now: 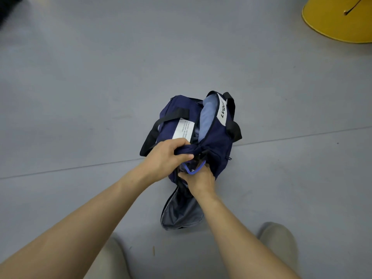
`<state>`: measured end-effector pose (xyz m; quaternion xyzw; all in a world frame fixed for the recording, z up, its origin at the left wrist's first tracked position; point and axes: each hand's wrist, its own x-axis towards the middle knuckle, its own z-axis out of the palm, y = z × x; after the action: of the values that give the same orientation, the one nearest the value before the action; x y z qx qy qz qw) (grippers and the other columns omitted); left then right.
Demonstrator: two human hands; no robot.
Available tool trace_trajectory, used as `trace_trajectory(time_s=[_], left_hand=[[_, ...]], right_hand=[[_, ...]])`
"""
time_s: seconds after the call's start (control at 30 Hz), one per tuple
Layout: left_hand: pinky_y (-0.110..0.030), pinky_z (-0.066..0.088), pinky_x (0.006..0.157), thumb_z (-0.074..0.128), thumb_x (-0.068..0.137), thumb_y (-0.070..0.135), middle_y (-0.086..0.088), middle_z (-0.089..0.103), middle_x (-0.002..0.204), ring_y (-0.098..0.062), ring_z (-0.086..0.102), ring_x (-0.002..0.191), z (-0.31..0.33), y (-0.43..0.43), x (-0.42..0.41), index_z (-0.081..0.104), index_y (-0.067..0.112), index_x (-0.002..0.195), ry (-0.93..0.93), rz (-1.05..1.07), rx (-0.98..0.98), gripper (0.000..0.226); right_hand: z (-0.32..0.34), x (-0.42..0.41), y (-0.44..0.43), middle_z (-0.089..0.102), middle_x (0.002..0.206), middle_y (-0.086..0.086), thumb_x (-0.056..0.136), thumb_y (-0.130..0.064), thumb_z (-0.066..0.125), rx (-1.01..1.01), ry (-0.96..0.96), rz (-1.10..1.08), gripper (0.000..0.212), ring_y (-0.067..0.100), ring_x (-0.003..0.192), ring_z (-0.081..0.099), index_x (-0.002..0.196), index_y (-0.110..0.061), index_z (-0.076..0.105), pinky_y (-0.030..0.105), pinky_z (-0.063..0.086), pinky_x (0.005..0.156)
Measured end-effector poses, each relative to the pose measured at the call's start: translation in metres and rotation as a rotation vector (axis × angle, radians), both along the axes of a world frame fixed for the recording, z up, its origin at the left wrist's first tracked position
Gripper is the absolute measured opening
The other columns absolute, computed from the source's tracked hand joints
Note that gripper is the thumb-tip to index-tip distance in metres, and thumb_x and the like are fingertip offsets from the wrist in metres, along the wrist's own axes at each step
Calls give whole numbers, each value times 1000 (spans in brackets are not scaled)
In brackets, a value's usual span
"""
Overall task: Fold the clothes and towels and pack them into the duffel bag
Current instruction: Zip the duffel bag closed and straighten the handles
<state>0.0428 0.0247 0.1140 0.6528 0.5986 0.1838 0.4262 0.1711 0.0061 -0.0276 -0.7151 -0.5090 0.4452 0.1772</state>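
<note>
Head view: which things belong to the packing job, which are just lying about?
Job: navy fabric duffel bag with black handles; light blue cloth inside it; left hand gripping the bag; right hand pinching its blue cord loop.
Lying about: yellow round object, far right.

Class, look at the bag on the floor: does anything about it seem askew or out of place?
Yes. The navy fabric duffel bag slumps lopsided on the grey floor; its near end flap lies open, showing grey lining, and light blue cloth pokes up in the unzipped top.

Navy duffel bag [216, 135] with black straps [231, 115] and white labels [184, 129], pale blue cloth [207, 117] inside, grey floor [100, 77], yellow object [338, 21]
</note>
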Motion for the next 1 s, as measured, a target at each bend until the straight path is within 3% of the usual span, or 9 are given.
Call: trace_trajectory(time_s=[0.13, 0.23, 0.33, 0.4, 0.57, 0.7, 0.8, 0.93, 1.0], left_hand=[[-39, 49, 72, 67, 93, 27, -3, 66, 83, -21, 59, 78, -6, 1, -5, 63, 17, 89, 65, 7, -2, 11], [-31, 42, 63, 67, 93, 26, 1, 59, 72, -13, 48, 64, -14, -2, -3, 59, 19, 81, 42, 26, -44, 17], [-23, 39, 63, 68, 94, 20, 12, 51, 64, -7, 45, 62, -18, -5, 5, 53, 29, 69, -78, 73, -97, 30], [-28, 41, 67, 68, 93, 20, 6, 53, 68, -11, 47, 66, -18, -4, 8, 56, 22, 74, -112, 66, -120, 23], [-36, 45, 70, 67, 86, 28, -12, 62, 78, -14, 52, 70, -6, -3, 8, 62, 8, 86, -123, 21, -112, 20], [-40, 48, 73, 68, 92, 22, -6, 68, 80, -14, 57, 71, 2, -3, -6, 66, 20, 85, -52, 16, -100, 7], [-34, 43, 67, 67, 94, 24, -5, 64, 75, -13, 53, 67, 5, -3, -11, 65, 18, 84, -7, 28, -90, 12], [-30, 41, 64, 67, 94, 26, 11, 56, 65, -8, 49, 61, -1, -1, -7, 58, 21, 77, 69, 78, -61, 20], [-24, 39, 61, 66, 95, 27, 10, 56, 66, -5, 47, 60, -3, 0, -1, 58, 19, 80, 105, 71, -49, 19]], right_hand=[[5, 9, -28, 66, 94, -11, 72, -34, 86, 136, 241, -16, 39, 9, 87, 65, 101, -30, 60, 39, 59, 76], [13, 13, -47, 68, 94, -11, 74, -29, 86, 223, 371, -110, 34, 10, 88, 65, 99, -31, 62, 33, 58, 75], [11, 1, -52, 60, 113, -19, 76, -42, 84, 210, 342, -140, 51, 1, 104, 60, 119, -37, 58, 23, 55, 82], [3, -8, -49, 58, 119, -20, 79, -52, 78, 196, 324, -106, 54, 0, 110, 57, 126, -40, 54, 24, 54, 86], [-4, -11, -24, 70, 96, -12, 84, -57, 67, 113, 265, -20, 33, 11, 90, 66, 106, -31, 66, 42, 58, 78], [1, -3, 1, 73, 86, 3, 89, -57, 65, 50, 160, 35, 40, 27, 85, 68, 84, -18, 71, 41, 57, 74], [0, 2, 7, 74, 94, 2, 89, -53, 68, 46, 163, -10, 37, 26, 88, 67, 96, -17, 75, 38, 56, 77], [1, 8, -7, 74, 87, -10, 67, -72, 73, 87, 286, -151, 54, 13, 83, 69, 93, -24, 74, 39, 58, 74], [0, 13, -28, 72, 95, -13, 69, -70, 74, 109, 293, -183, 56, 9, 89, 67, 106, -29, 69, 35, 57, 78]])
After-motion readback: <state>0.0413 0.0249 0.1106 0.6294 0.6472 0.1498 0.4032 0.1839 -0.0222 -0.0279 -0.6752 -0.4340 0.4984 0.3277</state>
